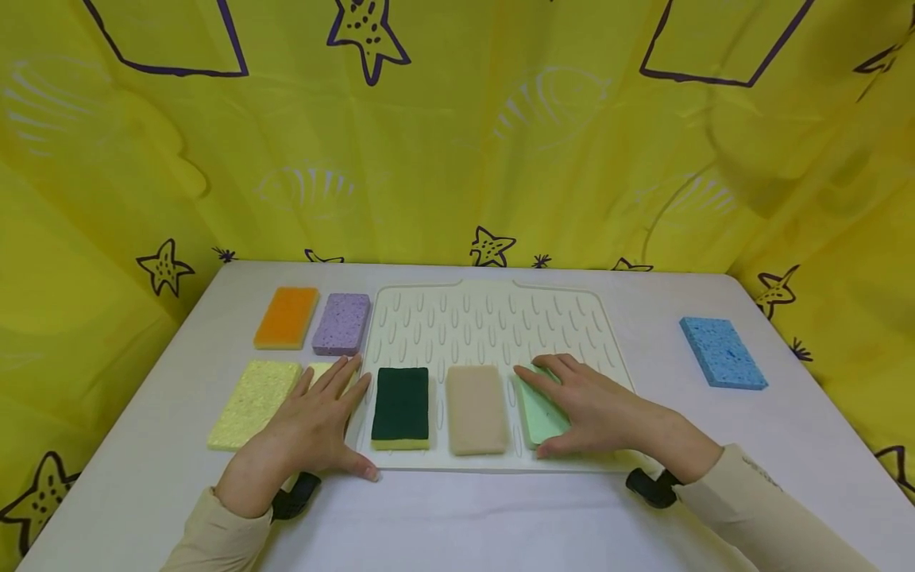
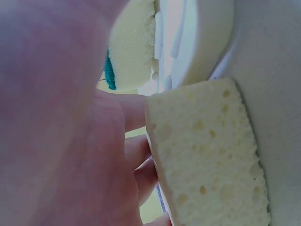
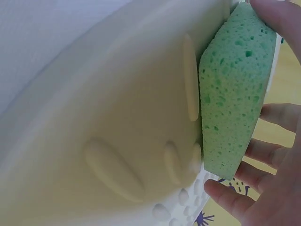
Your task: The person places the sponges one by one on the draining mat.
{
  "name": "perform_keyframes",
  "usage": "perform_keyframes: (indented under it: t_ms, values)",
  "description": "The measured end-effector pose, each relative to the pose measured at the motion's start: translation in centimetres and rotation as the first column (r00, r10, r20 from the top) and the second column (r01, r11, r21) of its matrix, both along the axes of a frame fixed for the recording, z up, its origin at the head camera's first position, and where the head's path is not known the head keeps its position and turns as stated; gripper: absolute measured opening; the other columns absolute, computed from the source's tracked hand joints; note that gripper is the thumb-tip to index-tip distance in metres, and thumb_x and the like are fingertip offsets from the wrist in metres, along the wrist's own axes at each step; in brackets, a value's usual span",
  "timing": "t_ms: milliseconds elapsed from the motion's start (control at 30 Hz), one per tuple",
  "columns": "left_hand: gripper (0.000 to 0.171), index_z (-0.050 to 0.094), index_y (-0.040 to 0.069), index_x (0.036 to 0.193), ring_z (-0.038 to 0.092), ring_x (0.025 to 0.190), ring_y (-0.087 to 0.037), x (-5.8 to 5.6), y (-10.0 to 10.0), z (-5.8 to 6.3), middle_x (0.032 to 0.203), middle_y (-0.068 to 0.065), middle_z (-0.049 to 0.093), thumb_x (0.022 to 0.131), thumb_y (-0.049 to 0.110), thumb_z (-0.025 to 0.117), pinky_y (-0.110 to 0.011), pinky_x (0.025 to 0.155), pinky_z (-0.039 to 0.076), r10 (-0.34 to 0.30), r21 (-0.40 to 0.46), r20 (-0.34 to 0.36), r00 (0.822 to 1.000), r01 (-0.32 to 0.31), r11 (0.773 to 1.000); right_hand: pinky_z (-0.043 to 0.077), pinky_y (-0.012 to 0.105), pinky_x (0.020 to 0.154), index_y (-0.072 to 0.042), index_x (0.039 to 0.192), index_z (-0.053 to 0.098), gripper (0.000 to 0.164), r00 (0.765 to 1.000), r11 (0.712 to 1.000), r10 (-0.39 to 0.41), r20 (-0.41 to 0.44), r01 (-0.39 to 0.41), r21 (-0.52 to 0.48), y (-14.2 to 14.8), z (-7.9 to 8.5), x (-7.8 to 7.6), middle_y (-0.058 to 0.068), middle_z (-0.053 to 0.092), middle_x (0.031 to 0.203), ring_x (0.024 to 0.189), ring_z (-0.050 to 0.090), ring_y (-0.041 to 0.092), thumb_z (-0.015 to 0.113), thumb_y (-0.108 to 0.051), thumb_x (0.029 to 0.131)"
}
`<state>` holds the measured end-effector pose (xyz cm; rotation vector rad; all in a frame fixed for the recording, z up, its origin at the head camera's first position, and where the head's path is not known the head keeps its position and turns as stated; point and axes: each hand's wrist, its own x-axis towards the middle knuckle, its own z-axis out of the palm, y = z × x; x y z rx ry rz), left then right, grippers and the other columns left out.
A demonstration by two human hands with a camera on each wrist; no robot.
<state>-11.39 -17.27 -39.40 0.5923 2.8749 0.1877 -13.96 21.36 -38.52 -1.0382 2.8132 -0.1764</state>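
Note:
My right hand (image 1: pixel 596 405) grips a mint-green sponge (image 1: pixel 539 413) on the white ridged mat (image 1: pixel 457 290). Its thumb is at the sponge's near end and a fingertip at the far end, as the right wrist view shows. With fingers spread and straight, my left hand (image 1: pixel 314 425) rests over a pale cream sponge (image 2: pixel 207 155) just left of the mat; most of that sponge is hidden by the hand in the head view. Between the hands, on the mat, lie a dark-green-topped scrub sponge (image 1: pixel 400 403) and a beige sponge (image 1: pixel 476 409).
Left of the mat are an orange sponge (image 1: pixel 286 318), a purple sponge (image 1: pixel 341 324) and a speckled yellow sponge (image 1: pixel 255 403). A blue sponge (image 1: pixel 723 353) lies far right on the white table (image 1: pixel 465 524). Yellow patterned curtain (image 1: pixel 429 175) stands behind and at the sides.

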Motion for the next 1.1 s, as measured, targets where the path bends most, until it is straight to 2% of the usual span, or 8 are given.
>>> perform_keyframes:
  t_ms: [167,333,700,867,1100]
  values:
    - [0.131,0.039,0.005,0.151,0.021,0.151,-0.039,0.0,0.0,-0.1,0.164,-0.018,0.022,0.053,0.084,0.074,-0.069,0.118,0.012,0.001,0.0,0.001,1.0,-0.001,1.0,0.042,0.058,0.108,-0.02,0.155,0.033,0.102,0.999,1.0,-0.015,0.032,0.015,-0.015,0.2,0.2,0.1,0.014,0.037,0.153,0.138,0.041,0.037,0.071,-0.07,0.075]
    - [0.132,0.038,0.006,0.152,0.02,0.151,-0.039,0.0,0.1,-0.1,0.164,-0.018,0.021,0.052,0.084,0.073,-0.069,0.119,0.011,0.003,0.007,0.007,1.0,-0.003,1.0,0.039,0.061,0.109,-0.021,0.155,0.035,0.092,0.997,0.998,-0.039,0.059,0.042,-0.046,0.8,0.6,0.1,0.012,0.032,0.158,0.144,0.035,0.038,0.062,-0.071,0.082]
    - [0.131,0.039,0.005,0.151,0.021,0.151,-0.039,-0.1,-0.1,-0.2,0.164,-0.019,0.022,0.053,0.084,0.074,-0.069,0.118,0.013,-0.006,0.001,-0.012,1.0,0.006,1.0,0.038,0.064,0.108,-0.023,0.153,0.037,0.083,0.996,0.993,-0.084,0.033,0.086,-0.084,2.0,1.1,-0.4,0.01,0.03,0.16,0.144,0.034,0.038,0.052,-0.073,0.088]
    - [0.131,0.039,0.005,0.151,0.02,0.151,-0.04,-0.1,-0.1,-0.2,0.164,-0.018,0.022,0.052,0.083,0.074,-0.069,0.118,0.012,-0.001,0.003,-0.005,1.0,0.001,1.0,0.038,0.065,0.109,-0.022,0.152,0.039,0.08,0.994,0.99,-0.104,0.021,0.105,-0.093,2.6,1.6,-0.5,0.011,0.03,0.16,0.144,0.033,0.038,0.051,-0.07,0.089]
    - [0.131,0.039,0.005,0.151,0.02,0.151,-0.04,-0.1,-0.1,-0.2,0.164,-0.019,0.022,0.053,0.083,0.074,-0.069,0.118,0.012,-0.005,0.006,-0.008,1.0,0.005,1.0,0.037,0.065,0.108,-0.017,0.152,0.039,0.073,0.992,0.987,-0.123,-0.014,0.121,-0.11,4.0,1.7,-0.7,0.014,0.03,0.159,0.144,0.032,0.039,0.059,-0.057,0.093]
